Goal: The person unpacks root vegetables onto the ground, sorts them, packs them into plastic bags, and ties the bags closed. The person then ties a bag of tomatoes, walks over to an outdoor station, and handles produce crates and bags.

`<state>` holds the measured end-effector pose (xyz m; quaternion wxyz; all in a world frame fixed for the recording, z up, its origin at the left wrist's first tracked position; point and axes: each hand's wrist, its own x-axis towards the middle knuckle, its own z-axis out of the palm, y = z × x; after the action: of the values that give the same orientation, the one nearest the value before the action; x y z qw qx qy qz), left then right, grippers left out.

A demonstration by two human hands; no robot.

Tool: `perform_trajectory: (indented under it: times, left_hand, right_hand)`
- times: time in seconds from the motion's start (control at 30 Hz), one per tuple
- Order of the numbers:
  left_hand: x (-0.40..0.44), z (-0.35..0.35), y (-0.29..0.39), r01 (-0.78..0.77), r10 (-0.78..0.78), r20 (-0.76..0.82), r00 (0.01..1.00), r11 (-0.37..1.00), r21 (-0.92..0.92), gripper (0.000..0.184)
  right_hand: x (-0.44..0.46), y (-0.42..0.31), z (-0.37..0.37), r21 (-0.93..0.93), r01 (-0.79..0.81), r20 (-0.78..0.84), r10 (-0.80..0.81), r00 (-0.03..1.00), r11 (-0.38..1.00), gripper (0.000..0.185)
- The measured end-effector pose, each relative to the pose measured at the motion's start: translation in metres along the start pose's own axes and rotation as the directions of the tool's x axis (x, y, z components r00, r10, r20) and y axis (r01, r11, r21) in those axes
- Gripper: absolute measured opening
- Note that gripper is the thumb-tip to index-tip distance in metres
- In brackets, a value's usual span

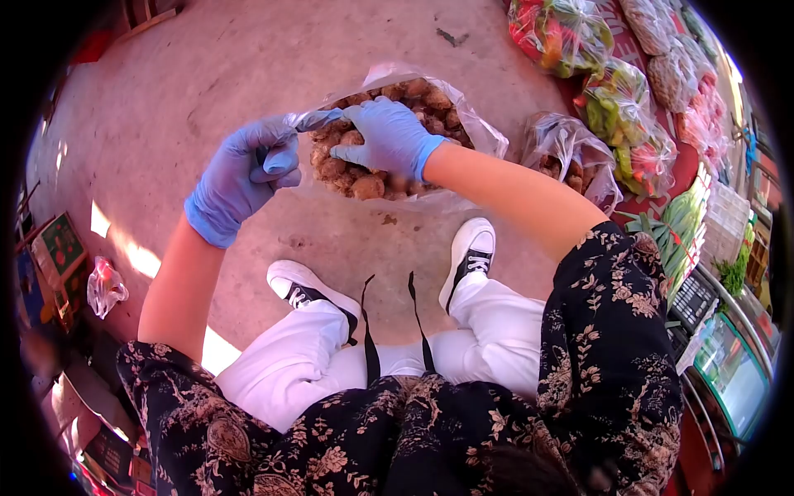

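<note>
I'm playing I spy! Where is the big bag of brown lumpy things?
In the head view, the big bag sits on the floor near top middle, ahead of the shoes, with the right hand in its opening.

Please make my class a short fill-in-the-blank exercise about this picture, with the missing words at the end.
The left hand and right hand wear gloves coloured ____.
The lumpy brown produce by the right hand lies in a plastic ____.
The trousers are coloured ____.

Missing words: blue; bag; white.
</note>
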<state>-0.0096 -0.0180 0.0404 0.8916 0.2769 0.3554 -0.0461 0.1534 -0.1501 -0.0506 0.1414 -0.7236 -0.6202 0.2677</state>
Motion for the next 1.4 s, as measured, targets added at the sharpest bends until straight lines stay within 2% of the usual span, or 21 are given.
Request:
perform_trajectory:
  times: [0.03,0.2,0.3,0.33,0.37,0.4,0.43,0.47,0.57,0.6,0.7,0.73,0.77,0.87,0.97,1.0,1.03,1.1,1.2,1.3,1.4]
  left_hand:
    - [-0.001,0.004,0.0,0.004,-0.004,-0.015,1.0,1.0,-0.016,0.035]
    - [0.002,0.001,0.003,-0.017,0.018,0.066,0.998,1.0,-0.018,0.039]
    - [0.001,-0.004,0.006,-0.055,0.057,0.028,0.998,0.996,-0.073,0.038]
    - [0.001,-0.006,0.006,-0.058,0.06,0.01,0.998,0.992,-0.11,0.038]
    - [0.002,-0.007,0.005,-0.061,0.061,-0.007,0.998,0.987,-0.146,0.037]
    - [0.003,-0.006,0.005,-0.087,0.078,-0.061,0.995,0.985,-0.15,0.038]
    - [0.003,-0.003,0.006,-0.113,0.095,-0.117,0.989,0.982,-0.154,0.038]
    - [0.004,-0.001,0.005,-0.137,0.11,-0.173,0.979,0.978,-0.157,0.038]
    - [0.008,-0.008,0.005,-0.125,0.093,-0.146,0.985,0.965,-0.23,0.039]
    - [0.008,-0.005,0.006,-0.12,0.092,-0.13,0.987,0.967,-0.226,0.04]
    - [0.008,0.008,0.008,-0.092,0.083,-0.057,0.995,0.975,-0.202,0.043]
    - [0.007,0.011,0.008,-0.082,0.08,-0.016,0.997,0.978,-0.191,0.044]
    - [0.007,0.013,0.007,-0.069,0.075,0.027,0.997,0.981,-0.182,0.046]
    - [0.006,0.014,0.002,-0.058,0.055,-0.03,0.998,0.991,-0.119,0.049]
    - [0.006,0.006,0.002,-0.098,0.093,-0.104,0.99,0.994,-0.044,0.047]
    - [0.008,-0.002,0.003,-0.105,0.099,-0.125,0.987,0.994,-0.042,0.041]
    - [0.012,-0.013,0.003,-0.118,0.11,-0.145,0.983,0.992,-0.049,0.036]
    - [0.017,-0.032,0.002,-0.114,0.104,-0.196,0.975,0.993,-0.038,0.031]
    - [0.024,-0.043,-0.008,-0.075,0.065,-0.247,0.967,0.997,-0.033,0.03]
    - [0.026,-0.039,-0.008,-0.042,0.032,-0.225,0.974,0.998,-0.04,0.03]
    - [0.027,-0.037,-0.004,-0.033,0.029,-0.2,0.979,0.999,-0.02,0.029]
  right_hand:
    - [0.01,-0.011,0.007,0.036,-0.012,-0.078,0.015,0.997,0.999,0.045]
    - [0.054,-0.007,0.024,0.221,-0.38,0.187,0.343,0.92,0.898,0.05]
    - [0.043,0.02,0.043,0.362,-0.284,-0.027,0.314,0.949,0.888,0.046]
    - [0.03,0.019,0.024,0.54,-0.238,0.012,0.276,0.961,0.807,0.049]
    - [0.024,0.029,0.026,0.627,-0.115,-0.075,0.207,0.976,0.771,0.043]
    - [0.021,0.036,0.022,0.842,-0.21,0.098,0.242,0.965,0.497,0.039]
    - [0.017,0.039,0.013,0.937,-0.309,0.272,0.214,0.938,0.163,0.036]
    - [0.009,0.042,0.005,0.931,-0.31,0.274,0.19,0.943,0.194,0.024]
    - [0.006,0.049,0.01,0.776,-0.126,0.047,0.142,0.989,0.618,0.023]
    - [0.005,0.042,0.003,0.625,-0.157,0.02,0.186,0.982,0.764,0.027]
    - [0.021,0.024,0.005,0.341,-0.19,-0.014,0.207,0.978,0.921,0.036]
    - [0.027,0.016,0.005,0.365,-0.221,0.016,0.231,0.973,0.904,0.038]
    - [0.034,0.009,0.012,0.268,-0.235,-0.009,0.246,0.969,0.934,0.039]
    - [0.048,0.003,0.043,0.032,-0.255,-0.064,0.257,0.964,0.966,0.046]
    - [0.045,0.019,0.04,0.199,-0.192,-0.06,0.207,0.977,0.961,0.05]
    - [0.042,0.028,0.038,0.352,-0.187,-0.023,0.208,0.978,0.917,0.047]
    - [0.028,0.034,0.014,0.728,-0.24,0.178,0.161,0.971,0.643,0.045]
    - [0.009,0.028,-0.001,0.738,-0.097,0.019,0.123,0.992,0.668,0.043]
    - [-0.012,0.015,-0.038,0.434,0.102,-0.113,-0.058,0.992,0.895,0.048]
    - [-0.018,0.013,-0.047,0.143,0.386,-0.425,-0.295,0.856,0.911,0.057]
    - [-0.018,0.016,-0.048,-0.025,0.375,-0.405,-0.353,0.844,0.927,0.06]
